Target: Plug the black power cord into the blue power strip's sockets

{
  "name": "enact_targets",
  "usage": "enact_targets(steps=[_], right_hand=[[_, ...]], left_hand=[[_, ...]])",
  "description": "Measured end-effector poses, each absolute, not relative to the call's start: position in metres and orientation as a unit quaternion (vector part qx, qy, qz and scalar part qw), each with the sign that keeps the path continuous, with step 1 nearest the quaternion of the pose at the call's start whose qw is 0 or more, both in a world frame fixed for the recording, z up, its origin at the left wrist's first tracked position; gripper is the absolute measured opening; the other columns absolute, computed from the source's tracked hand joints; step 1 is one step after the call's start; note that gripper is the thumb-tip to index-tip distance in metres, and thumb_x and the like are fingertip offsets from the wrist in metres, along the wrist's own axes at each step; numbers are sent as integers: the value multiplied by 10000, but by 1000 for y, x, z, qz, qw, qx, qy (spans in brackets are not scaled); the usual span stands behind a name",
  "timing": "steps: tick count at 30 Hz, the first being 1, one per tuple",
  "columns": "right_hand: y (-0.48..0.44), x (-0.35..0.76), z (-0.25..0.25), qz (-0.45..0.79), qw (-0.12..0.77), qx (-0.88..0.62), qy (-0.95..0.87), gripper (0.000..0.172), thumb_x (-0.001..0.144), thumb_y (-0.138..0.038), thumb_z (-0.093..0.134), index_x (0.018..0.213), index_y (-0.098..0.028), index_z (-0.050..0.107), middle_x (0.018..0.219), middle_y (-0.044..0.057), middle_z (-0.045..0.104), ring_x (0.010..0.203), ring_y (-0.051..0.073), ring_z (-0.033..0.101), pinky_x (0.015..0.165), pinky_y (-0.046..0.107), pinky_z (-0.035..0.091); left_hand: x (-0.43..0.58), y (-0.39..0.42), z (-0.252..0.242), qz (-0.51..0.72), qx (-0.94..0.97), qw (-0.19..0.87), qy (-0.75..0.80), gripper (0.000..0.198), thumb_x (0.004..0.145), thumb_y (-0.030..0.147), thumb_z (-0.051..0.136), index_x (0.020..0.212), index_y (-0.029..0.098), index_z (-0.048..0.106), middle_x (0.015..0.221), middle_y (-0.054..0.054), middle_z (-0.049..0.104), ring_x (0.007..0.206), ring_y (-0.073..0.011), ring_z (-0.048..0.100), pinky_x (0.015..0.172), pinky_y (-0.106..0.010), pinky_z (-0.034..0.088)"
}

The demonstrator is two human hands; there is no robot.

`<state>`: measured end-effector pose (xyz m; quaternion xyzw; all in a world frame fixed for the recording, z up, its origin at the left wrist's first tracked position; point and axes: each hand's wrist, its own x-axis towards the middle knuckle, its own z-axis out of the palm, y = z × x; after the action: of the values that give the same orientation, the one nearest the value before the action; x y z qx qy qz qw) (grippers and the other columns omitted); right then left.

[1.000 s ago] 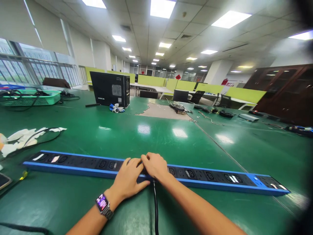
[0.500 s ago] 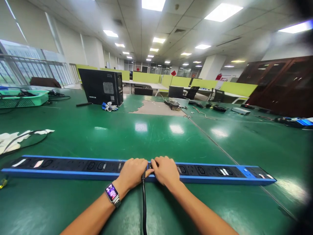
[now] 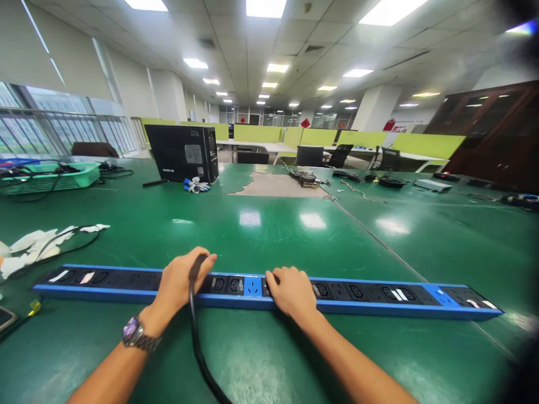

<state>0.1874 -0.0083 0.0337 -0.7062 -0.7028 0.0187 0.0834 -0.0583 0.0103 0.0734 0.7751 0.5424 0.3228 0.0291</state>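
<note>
A long blue and black power strip (image 3: 252,303) lies across the green table, with rows of sockets along its top. My left hand (image 3: 179,280) is closed around a black power plug (image 3: 196,266), raised over the strip left of its middle. From the plug a thick black cord (image 3: 197,353) hangs down and runs off the bottom edge. My right hand (image 3: 291,292) grips the strip just right of a blue socket (image 3: 253,286), fingers bent over the far edge. Its fingertips are partly hidden.
A black computer case (image 3: 181,152) stands at the back left beside blue and white gloves (image 3: 196,185). A green basket (image 3: 63,178) of cables is further left, with white gloves (image 3: 37,244) nearer. A bare patch (image 3: 273,185) marks the table's far part. Electronic parts (image 3: 307,178) lie beyond.
My left hand has pulled the plug away from the strip's middle and moved left and up with it, uncovering the blue socket. My right hand stays on the strip.
</note>
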Motion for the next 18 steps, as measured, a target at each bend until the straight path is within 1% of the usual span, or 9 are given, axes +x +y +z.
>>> enact_targets(steps=[2,4,6,8,10,13,16,18], right_hand=[[-8,188,33,17,87,-705,-703,484,957,-442,303,831,-209,708,906,84,715,876,224,600,745,327,336],[-8,188,32,16,88,-706,-702,479,955,-446,310,820,-210,705,893,80,715,871,226,599,737,327,334],[-8,188,32,16,89,-707,-701,476,954,-445,316,811,-208,703,886,79,715,868,224,599,732,327,331],[-8,188,32,15,89,-708,-700,475,953,-447,319,811,-205,702,889,80,715,867,219,598,731,326,328],[-8,188,32,13,89,-709,-700,477,955,-446,317,813,-203,702,891,82,714,867,215,596,732,326,326],[-8,186,32,11,89,-710,-699,475,956,-440,314,814,-204,701,895,82,713,868,216,591,733,328,327],[-9,186,32,11,89,-710,-699,470,955,-436,319,813,-206,703,893,81,714,866,219,592,735,331,333],[-9,189,33,22,90,-711,-697,468,953,-434,323,819,-201,707,902,91,714,885,229,595,748,337,340]], left_hand=[[-76,9,53,315,775,59,544,350,931,487,396,877,226,623,670,22,686,582,-136,617,547,-207,419],[-87,8,42,303,794,76,522,334,935,467,410,900,224,635,731,12,707,644,-143,639,612,-218,453],[-92,8,36,296,815,65,494,317,926,465,441,937,226,649,832,-10,728,754,-165,663,720,-251,479],[-94,9,34,292,822,32,489,319,912,480,466,969,231,658,927,-32,732,852,-192,670,802,-295,480],[-92,12,33,277,820,3,501,330,908,493,466,983,238,662,952,-36,731,861,-206,671,796,-316,486],[-87,18,30,230,843,-15,486,322,918,473,454,981,240,667,923,-37,731,830,-210,672,749,-322,492],[-87,21,24,225,868,-24,442,300,927,444,456,1010,240,661,980,-45,729,890,-211,666,810,-340,483],[-92,21,20,231,872,-18,431,341,913,463,482,1141,246,611,1062,-51,715,956,-213,653,873,-358,468]])
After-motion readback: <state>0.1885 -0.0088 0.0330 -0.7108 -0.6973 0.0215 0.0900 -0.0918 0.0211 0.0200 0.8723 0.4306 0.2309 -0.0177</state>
